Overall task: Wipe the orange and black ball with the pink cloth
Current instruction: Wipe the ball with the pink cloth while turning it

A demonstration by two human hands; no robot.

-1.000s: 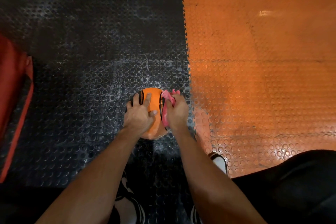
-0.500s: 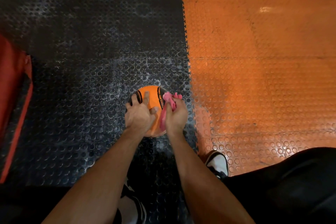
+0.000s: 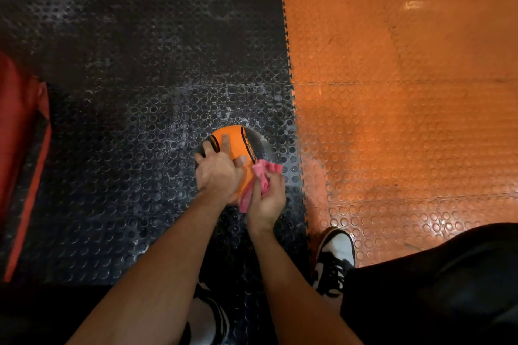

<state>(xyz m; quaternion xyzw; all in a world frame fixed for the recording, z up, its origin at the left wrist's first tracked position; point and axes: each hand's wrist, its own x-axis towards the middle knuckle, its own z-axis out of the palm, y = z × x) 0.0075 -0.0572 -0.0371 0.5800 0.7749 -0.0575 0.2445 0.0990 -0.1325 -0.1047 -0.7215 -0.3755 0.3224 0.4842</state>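
Observation:
The orange and black ball sits on the black studded floor mat, near the seam with the orange mat. My left hand lies over the ball's left and near side, fingers spread across it, steadying it. My right hand grips the bunched pink cloth and holds it against the ball's near right side. The ball's black panel on the right is uncovered. The near part of the ball is hidden under both hands.
A black studded mat covers the left of the floor and an orange one the right. A red padded object lies at the far left. My black and white shoes and dark trouser leg are at the bottom.
My right hand has drawn the pink cloth down the ball's right side toward me, baring the black panel. My left hand has stayed on the ball.

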